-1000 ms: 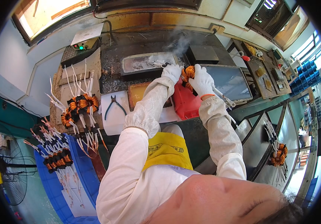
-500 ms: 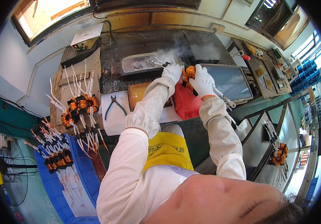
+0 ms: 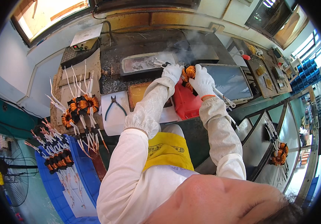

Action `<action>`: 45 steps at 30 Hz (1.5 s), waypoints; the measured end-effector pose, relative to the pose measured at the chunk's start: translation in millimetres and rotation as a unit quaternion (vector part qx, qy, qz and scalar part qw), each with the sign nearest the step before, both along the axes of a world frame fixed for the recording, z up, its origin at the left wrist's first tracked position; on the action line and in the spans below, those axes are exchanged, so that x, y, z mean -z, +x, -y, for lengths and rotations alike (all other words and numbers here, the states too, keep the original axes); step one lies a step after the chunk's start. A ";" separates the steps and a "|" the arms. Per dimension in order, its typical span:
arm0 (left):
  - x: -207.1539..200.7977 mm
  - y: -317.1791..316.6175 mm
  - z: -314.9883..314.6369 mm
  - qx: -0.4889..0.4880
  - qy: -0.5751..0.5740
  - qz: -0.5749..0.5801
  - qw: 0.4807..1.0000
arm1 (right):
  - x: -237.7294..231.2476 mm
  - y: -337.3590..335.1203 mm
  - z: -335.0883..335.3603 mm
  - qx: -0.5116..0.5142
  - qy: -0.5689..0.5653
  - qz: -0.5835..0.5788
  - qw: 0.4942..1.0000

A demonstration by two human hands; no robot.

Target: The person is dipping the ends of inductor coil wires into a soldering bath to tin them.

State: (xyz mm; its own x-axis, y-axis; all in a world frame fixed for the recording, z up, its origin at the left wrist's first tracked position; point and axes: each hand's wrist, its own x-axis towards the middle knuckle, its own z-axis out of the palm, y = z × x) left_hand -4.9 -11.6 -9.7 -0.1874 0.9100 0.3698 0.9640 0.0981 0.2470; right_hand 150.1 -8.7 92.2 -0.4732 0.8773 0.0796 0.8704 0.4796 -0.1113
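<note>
Both hands wear white gloves. My right hand grips a toroidal coil wound with copper wire, and pale leads trail from beneath that hand. My left hand is closed at the coil's other leads, whose black-sleeved part shows just past the fingers. Those lead ends reach over a rectangular solder pot with a silvery surface; whether they touch the metal I cannot tell. Under the coil is a red plastic container, partly hidden by my hands.
Pliers lie on white paper beside a yellowish tray. More coils sit on the left board, others in a blue bin. At right are a grey-topped tray and another coil. Smoke drifts above the bench.
The smoke over the solder pot has thinned and drifted right. Both hands and the coil keep nearly the same place.
</note>
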 end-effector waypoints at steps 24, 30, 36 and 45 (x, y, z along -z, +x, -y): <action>-13.7 6.2 6.9 -0.012 -0.020 -0.003 1.000 | 2.7 6.8 -0.5 -0.005 -0.005 -0.019 1.000; -12.7 9.6 4.6 0.010 -0.062 -0.100 0.993 | 6.4 13.7 1.2 -0.001 -0.002 -0.032 0.999; -7.7 7.5 3.3 0.016 -0.040 -0.118 0.992 | 9.2 15.9 5.2 -0.002 0.008 -0.047 0.999; -4.8 11.9 4.7 0.019 0.010 -0.155 0.988 | 16.2 24.6 4.8 0.006 -0.004 -0.059 0.998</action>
State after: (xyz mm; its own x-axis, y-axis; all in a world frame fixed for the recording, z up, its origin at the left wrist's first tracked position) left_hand 7.0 -16.3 -4.8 -0.0284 0.9058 0.4227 0.9966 0.0583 -0.0581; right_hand 174.7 -13.5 76.0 -0.4500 0.8840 0.1265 0.8570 0.4673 -0.2171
